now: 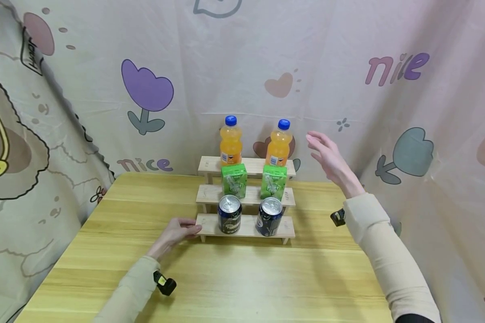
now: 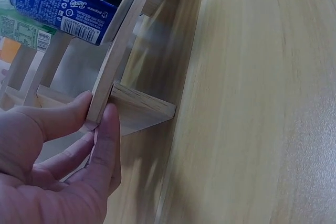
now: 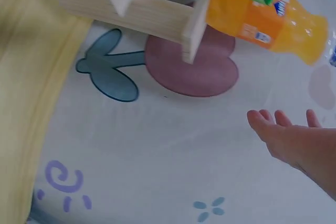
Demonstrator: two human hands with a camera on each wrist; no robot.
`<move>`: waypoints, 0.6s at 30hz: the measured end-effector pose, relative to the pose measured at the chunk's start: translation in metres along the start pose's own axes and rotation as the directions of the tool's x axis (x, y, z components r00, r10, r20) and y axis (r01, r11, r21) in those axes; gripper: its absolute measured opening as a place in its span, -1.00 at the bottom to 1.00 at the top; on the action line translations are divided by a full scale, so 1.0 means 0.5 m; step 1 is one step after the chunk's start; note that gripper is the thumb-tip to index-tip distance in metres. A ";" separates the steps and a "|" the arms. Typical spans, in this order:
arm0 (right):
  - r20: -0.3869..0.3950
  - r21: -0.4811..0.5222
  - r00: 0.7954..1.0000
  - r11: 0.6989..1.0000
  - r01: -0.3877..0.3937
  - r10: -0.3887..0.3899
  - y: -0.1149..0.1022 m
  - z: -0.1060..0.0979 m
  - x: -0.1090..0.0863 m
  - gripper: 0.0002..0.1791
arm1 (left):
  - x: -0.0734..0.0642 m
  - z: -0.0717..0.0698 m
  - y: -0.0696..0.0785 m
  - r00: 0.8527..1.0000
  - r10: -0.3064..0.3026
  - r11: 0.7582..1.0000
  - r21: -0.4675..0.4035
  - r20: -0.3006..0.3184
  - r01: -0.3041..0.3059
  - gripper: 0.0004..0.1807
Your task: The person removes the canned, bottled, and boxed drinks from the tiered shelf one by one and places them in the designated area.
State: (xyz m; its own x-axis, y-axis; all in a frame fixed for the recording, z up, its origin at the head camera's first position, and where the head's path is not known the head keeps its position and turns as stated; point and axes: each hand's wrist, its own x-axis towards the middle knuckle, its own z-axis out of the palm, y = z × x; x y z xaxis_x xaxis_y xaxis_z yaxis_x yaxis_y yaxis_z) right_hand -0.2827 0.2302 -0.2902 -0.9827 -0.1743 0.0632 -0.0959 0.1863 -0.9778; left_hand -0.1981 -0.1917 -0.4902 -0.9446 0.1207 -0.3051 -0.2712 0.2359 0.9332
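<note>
A three-step wooden display rack (image 1: 248, 225) stands on the table. My left hand (image 1: 176, 230) pinches the left end of its lowest step, thumb above and fingers beneath, as the left wrist view shows. On that step sit two dark soda cans, a left can (image 1: 229, 220) and a right can (image 1: 268, 220). Two green drink cartons, one left (image 1: 234, 181) and one right (image 1: 273, 184), occupy the middle step. Up top are two orange drink bottles with blue caps, a left bottle (image 1: 231, 144) and a right bottle (image 1: 278, 146). Raised right of these, my right hand (image 1: 330, 158) holds nothing, fingers extended.
The wooden table (image 1: 145, 206) runs back to a printed curtain (image 1: 210, 67), which hangs close behind the rack. More curtain covers the left and right sides. Each wrist carries a small black camera, such as the left one (image 1: 166, 286).
</note>
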 end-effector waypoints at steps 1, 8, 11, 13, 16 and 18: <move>0.007 0.001 1.000 1.000 -0.002 0.002 -0.008 0.000 0.005 -0.23 | 0.000 -0.001 0.001 1.000 -0.001 1.000 0.007 0.007 0.001 -0.47; 0.057 -0.022 0.998 1.000 -0.015 0.016 -0.049 0.008 0.035 -0.25 | 0.000 0.000 0.006 1.000 -0.007 1.000 0.011 0.028 0.007 -0.42; 0.090 -0.023 0.996 1.000 -0.018 0.020 -0.060 0.012 0.048 -0.27 | 0.002 0.002 0.009 0.999 -0.025 1.000 0.003 0.029 0.024 -0.40; 0.114 -0.025 0.993 1.000 -0.019 0.022 -0.066 0.017 0.055 -0.29 | 0.003 0.003 0.010 0.999 -0.039 0.999 -0.008 0.029 0.040 -0.39; 0.151 -0.026 0.988 0.999 -0.022 0.026 -0.070 0.027 0.067 -0.30 | 0.003 0.002 0.012 0.998 -0.040 0.999 -0.013 0.042 0.041 -0.37; 0.165 -0.017 0.986 0.999 -0.029 0.032 -0.071 0.034 0.074 -0.31 | 0.002 0.001 0.013 0.998 -0.039 0.999 -0.013 0.045 0.039 -0.38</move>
State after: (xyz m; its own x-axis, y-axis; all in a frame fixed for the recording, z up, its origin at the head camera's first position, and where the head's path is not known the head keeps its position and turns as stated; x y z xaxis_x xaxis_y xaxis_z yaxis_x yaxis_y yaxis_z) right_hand -0.3131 0.2006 -0.2564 -0.9455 -0.3255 -0.0015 -0.0698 0.2073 -0.9758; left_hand -0.2008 -0.1896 -0.4844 -0.9242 0.1546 -0.3493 -0.3107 0.2276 0.9229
